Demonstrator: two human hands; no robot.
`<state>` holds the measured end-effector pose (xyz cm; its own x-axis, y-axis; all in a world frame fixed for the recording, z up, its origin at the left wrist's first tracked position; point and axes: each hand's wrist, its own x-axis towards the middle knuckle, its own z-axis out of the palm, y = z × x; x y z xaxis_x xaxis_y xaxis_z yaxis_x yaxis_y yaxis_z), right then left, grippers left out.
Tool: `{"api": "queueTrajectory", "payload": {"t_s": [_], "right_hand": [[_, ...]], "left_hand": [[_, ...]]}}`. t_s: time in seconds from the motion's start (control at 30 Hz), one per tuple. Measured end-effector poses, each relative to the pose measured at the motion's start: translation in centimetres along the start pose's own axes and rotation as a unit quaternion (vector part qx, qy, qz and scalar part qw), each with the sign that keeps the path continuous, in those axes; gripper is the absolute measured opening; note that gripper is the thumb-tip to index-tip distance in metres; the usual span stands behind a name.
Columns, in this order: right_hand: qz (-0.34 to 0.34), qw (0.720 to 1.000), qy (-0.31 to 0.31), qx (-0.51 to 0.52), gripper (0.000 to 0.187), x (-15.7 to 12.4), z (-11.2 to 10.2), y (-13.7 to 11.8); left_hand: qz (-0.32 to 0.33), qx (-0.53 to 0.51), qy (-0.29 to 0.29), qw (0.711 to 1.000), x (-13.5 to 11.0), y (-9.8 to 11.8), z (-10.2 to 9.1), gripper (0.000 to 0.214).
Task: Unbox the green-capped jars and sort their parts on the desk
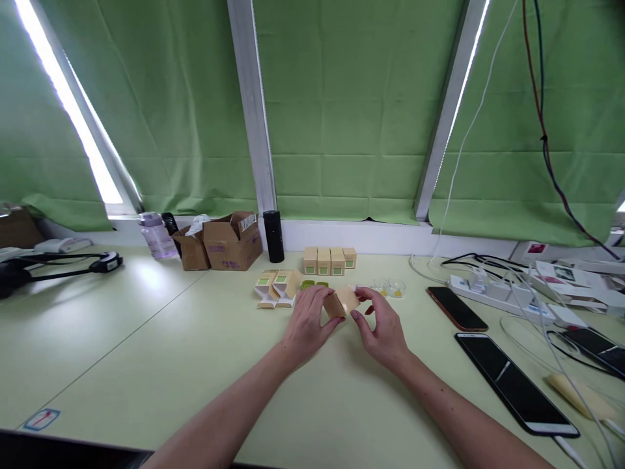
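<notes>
My left hand [306, 322] grips a small tan cardboard box [334, 305] by its sides, above the table. My right hand [382, 329] pinches the raised flap of that box at its right edge. Just left of my left hand, two open boxes [277, 286] of the same kind stand with their flaps up. Small green round pieces [308, 284] lie behind my hands, partly hidden. Beyond my right fingers sit small clear containers [396, 288] with something yellow in them. Several closed boxes [323, 262] with green labels stand in a row further back.
A black cylinder [273, 236], brown cartons [233, 242] and a purple bottle [157, 236] line the back left. To the right lie a phone [456, 308], a larger phone or tablet [515, 384], a power strip [498, 299] and tangled cables. A black-framed object [58, 268] is at far left.
</notes>
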<state>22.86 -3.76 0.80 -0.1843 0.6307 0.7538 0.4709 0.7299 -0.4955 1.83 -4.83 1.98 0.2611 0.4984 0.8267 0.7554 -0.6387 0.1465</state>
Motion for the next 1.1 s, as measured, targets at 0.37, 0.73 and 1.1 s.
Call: {"api": "queueTrajectory", "payload": {"t_s": [0.37,0.73,1.1], "right_hand": [[-0.094,0.994,0.03,-0.036,0.049,-0.2,-0.1,-1.2],[-0.098,0.992,-0.015,-0.08,0.057,-0.2,-0.3,-1.7],[-0.074,0.992,-0.022,-0.103,0.059,-0.2,-0.1,-1.6]], "left_hand": [[0.154,0.148,0.062,0.975,0.8,1.4,-1.1,0.033],[0.111,0.144,-0.022,0.983,-0.5,1.2,-0.2,0.037],[0.097,0.149,-0.045,0.983,-0.1,1.8,-0.4,0.035]]}}
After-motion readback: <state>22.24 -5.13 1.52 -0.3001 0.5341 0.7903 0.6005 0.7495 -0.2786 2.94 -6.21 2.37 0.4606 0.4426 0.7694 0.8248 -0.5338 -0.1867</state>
